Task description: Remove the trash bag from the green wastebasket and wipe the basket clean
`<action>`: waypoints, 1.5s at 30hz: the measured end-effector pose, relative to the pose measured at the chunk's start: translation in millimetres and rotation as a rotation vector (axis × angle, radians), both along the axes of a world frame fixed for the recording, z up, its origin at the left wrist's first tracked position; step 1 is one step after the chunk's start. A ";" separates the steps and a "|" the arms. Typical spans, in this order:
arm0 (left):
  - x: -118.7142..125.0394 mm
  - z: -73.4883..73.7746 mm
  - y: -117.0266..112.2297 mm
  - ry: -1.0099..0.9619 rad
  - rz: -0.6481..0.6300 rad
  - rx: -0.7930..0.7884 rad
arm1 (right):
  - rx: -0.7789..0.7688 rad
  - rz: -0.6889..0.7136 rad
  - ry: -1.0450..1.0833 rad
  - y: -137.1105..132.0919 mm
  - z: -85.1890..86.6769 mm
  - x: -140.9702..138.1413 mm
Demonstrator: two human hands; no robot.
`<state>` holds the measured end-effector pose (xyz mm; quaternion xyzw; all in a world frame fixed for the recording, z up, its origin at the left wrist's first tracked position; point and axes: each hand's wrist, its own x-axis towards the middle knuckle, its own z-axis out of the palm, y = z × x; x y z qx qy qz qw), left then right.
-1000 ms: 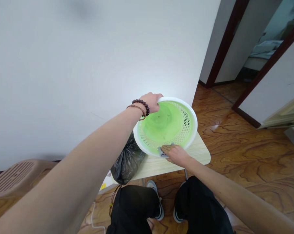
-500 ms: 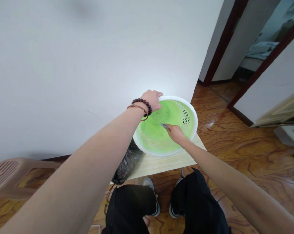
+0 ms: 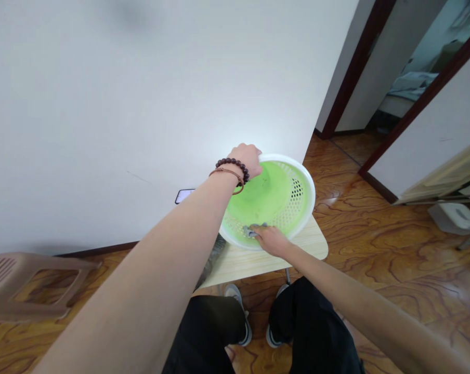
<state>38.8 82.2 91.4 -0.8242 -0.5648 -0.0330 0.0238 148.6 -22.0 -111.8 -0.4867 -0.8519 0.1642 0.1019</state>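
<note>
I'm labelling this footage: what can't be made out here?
All in the head view:
Gray cloth: partly hidden by the right hand.
Dark bag: mostly hidden by the left forearm.
Phone screen: too small to read.
Stool: cut off by the left edge.

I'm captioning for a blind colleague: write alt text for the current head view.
A person's left hand grips the white rim of a round green plastic basket, while the right hand holds a crumpled grey cloth at its near inner side. Below is a pale wood-grain table.
</note>
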 end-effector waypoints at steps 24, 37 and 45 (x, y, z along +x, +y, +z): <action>-5.0 -5.6 5.8 -0.021 0.027 0.009 | -0.021 -0.175 0.080 -15.2 -4.0 -24.1; -6.9 -5.0 6.1 0.013 0.015 0.020 | 0.103 -0.115 -0.071 41.0 20.2 2.0; -4.3 -7.0 7.0 0.006 0.024 -0.012 | -0.034 -0.113 -0.018 24.3 -12.2 -18.4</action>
